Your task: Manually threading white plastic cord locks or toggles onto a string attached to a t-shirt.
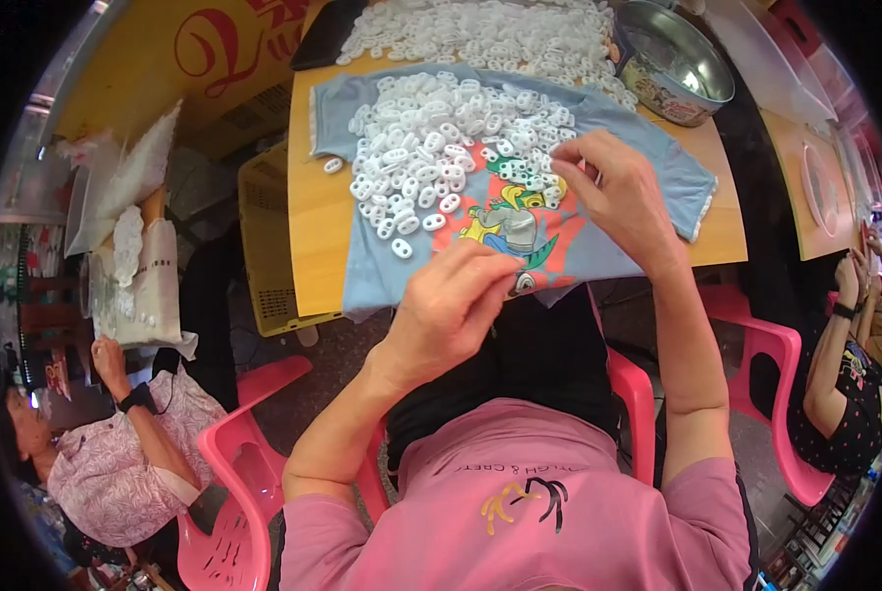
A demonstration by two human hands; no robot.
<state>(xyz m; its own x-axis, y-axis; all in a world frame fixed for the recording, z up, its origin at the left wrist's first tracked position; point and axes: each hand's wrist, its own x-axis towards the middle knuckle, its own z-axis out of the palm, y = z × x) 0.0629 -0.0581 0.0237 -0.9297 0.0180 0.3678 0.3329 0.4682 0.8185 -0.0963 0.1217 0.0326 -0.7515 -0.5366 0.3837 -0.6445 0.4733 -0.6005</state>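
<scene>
A light blue T-shirt (pixel 377 281) with a colourful cartoon print lies spread over the table edge. Heaped on it are many small white oval pieces (pixel 411 148), each with two holes. My left hand (pixel 451 305) is closed in a pinch above the shirt's near edge; whatever its fingertips hold is too small to make out. Farther right, my right hand (pixel 618 192) reaches to the right side of the heap. Its thumb and forefinger come close together among the dotted pieces, and I cannot make out what is between them.
More white pieces fill the table's far side, beside a round metal tin (pixel 677 64). A yellow crate (pixel 268 286) stands left of the wooden table (pixel 313 236). People sit at both sides near pink chairs (pixel 254 463). A pale bag (pixel 140 286) is at far left.
</scene>
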